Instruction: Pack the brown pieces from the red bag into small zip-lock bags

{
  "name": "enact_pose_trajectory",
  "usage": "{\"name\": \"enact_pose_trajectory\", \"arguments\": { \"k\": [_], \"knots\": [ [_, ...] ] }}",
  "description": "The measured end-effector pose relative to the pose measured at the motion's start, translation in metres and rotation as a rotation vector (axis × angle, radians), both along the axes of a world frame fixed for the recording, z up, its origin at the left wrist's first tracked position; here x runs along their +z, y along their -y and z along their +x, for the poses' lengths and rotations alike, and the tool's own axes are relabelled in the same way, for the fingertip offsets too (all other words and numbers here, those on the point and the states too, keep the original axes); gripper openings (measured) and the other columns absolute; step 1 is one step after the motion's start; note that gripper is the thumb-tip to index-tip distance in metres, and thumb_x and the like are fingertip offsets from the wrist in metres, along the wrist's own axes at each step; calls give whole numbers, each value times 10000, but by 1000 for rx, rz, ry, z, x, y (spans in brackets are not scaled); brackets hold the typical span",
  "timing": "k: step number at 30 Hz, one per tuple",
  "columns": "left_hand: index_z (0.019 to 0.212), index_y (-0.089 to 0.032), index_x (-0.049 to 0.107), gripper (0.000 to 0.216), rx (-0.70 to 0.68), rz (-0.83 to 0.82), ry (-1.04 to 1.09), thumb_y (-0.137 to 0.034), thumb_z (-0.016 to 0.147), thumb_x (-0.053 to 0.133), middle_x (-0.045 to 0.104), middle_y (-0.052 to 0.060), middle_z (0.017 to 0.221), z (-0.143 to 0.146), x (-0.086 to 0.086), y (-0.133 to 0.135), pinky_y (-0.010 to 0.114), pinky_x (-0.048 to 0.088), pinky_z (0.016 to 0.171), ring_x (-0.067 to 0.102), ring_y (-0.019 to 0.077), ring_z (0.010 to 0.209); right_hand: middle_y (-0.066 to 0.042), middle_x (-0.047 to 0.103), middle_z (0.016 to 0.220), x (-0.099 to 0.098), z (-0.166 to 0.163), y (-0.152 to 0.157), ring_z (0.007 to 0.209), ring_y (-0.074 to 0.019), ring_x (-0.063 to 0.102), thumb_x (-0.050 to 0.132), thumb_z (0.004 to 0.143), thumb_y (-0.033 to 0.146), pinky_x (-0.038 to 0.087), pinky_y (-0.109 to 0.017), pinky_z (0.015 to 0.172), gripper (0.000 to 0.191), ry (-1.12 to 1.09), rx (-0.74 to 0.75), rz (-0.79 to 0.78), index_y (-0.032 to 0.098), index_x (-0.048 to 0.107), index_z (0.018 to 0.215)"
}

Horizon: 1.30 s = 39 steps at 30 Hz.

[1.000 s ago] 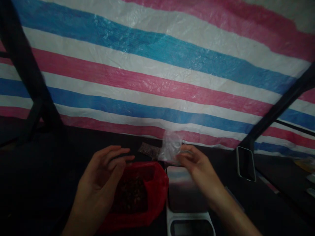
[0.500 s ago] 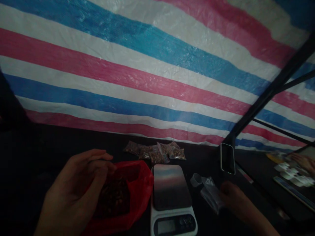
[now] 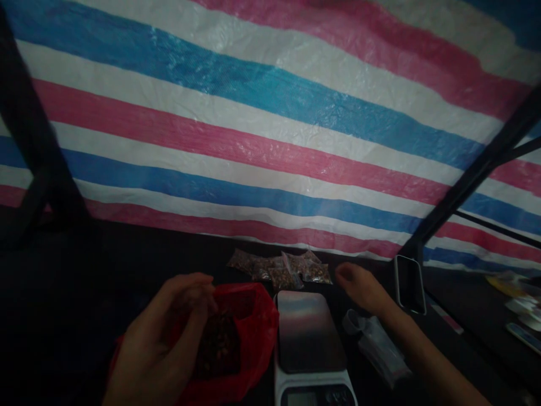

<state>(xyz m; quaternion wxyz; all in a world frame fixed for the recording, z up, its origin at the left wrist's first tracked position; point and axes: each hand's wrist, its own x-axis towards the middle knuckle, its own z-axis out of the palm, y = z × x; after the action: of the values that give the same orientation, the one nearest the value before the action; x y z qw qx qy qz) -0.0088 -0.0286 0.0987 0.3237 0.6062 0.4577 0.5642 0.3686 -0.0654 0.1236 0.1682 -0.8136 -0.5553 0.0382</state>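
My left hand is over the left side of a red plastic bag, its fingers curled towards the thumb; whether anything is between them is too dark to see. Small brown pieces lie inside the bag. My right hand reaches forward with curled fingers, just right of several small filled clear packets; any contents of that hand are hidden. Between my arms sits a white kitchen scale with a bare metal plate. Flat clear plastic bags and a small clear cup lie beside my right forearm.
A phone-like device leans by a dark frame post at the right. Striped plastic sheeting hangs behind the dark table. Further right are white items and another flat device.
My right hand has moved forward and left, from the clear plastic bags to beside the filled packets. The view has shifted, and my left hand stays over the red bag, slightly further right.
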Motion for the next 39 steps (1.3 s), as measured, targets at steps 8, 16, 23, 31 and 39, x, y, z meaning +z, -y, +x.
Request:
{"name": "enact_pose_trajectory", "arguments": {
  "k": [8,16,23,31,39],
  "knots": [
    [914,-313,748,139,-51,-15,7,-428,862,689,798,-6,860,1,13,12,218,623,696,780,208,780,-111,766,1081,8,-19,-47,1018,-282,739,707,972,275,567,-401,855,156,63,-90,-81,159,737,1071],
    [1049,-322,790,263,-336,-230,74,-516,931,656,805,26,929,25,3,28,263,612,706,766,222,826,-48,771,895,35,-85,12,794,-235,715,670,923,403,521,-316,703,227,-213,73,224,229,748,1044],
    [811,-236,685,373,-519,-475,213,-604,867,714,560,-64,631,31,4,16,207,396,499,449,106,531,24,713,862,25,-163,21,768,-187,635,778,822,225,491,-298,739,106,-455,369,330,303,793,892],
    [783,-209,702,360,-564,-551,310,-557,819,784,537,-79,589,28,4,10,190,307,478,399,79,500,-20,717,1089,17,-167,24,982,-244,684,709,905,262,516,-373,887,212,-412,341,415,328,753,1102],
    [797,-220,747,322,-557,-507,393,-526,769,840,653,-27,680,29,14,12,194,391,527,528,112,596,-17,759,888,26,-201,31,825,-248,713,685,948,304,498,-342,722,80,-341,398,350,287,734,886]
  ]
}}
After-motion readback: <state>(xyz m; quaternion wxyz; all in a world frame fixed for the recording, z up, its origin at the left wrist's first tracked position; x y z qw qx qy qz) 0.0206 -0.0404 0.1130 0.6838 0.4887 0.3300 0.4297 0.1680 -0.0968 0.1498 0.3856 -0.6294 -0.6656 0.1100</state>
